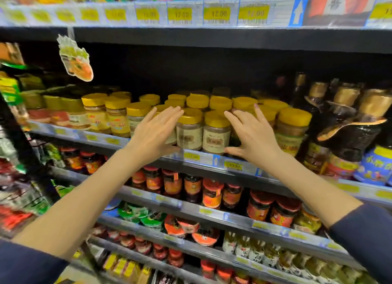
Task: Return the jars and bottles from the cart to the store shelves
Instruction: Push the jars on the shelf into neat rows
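Two yellow-lidded jars with pale labels, one on the left (189, 131) and one on the right (216, 133), stand side by side at the front edge of a store shelf (203, 157). My left hand (154, 133) is open with straight fingers just left of them, its fingertips by the left jar's lid. My right hand (252, 133) is open just right of them, thumb low near the shelf edge. Neither hand grips a jar. Several more yellow-lidded jars (118, 118) fill the same shelf. The cart is out of view.
Dark bottles with gold caps (347, 122) stand at the right of this shelf. Red-lidded jars (212, 193) line the shelf below, bowls and bottles lower still. A shelf with yellow price tags (216, 14) runs overhead. A paper tag (75, 58) hangs at upper left.
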`<state>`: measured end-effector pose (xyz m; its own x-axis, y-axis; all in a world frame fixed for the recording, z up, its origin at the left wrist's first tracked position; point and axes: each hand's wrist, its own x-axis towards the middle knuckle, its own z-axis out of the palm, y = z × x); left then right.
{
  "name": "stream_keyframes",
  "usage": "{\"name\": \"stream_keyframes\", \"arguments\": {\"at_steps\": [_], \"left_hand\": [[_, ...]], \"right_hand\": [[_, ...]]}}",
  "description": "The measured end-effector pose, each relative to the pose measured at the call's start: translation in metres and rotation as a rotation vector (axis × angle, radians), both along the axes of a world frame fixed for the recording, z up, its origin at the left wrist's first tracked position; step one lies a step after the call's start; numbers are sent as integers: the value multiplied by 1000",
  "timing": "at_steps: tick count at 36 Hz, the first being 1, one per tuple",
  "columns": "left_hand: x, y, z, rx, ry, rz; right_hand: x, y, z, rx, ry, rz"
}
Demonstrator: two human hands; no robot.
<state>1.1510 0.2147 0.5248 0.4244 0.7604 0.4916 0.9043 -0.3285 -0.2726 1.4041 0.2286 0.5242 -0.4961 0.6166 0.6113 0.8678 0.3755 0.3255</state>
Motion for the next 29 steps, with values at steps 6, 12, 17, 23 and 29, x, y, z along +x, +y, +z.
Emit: {"name": "stream_keyframes", "arguments": {"at_steps": [6,12,17,23,29], "left_hand": [[-17,12,1,21,10,-58],[-18,45,0,4,75,-137],[-18,68,-1,34,198,-157],[-18,92,-14,141,239,-229],[-18,92,-16,158,198,-320]], "right_hand": [[-23,12,2,-106,85,-23],[-39,18,-1,-144,46,-121],[-41,22,-8,-168,43,-202],[-47,27,-19,-28,18,-225],[-52,27,-24,-34,39,-271]]}}
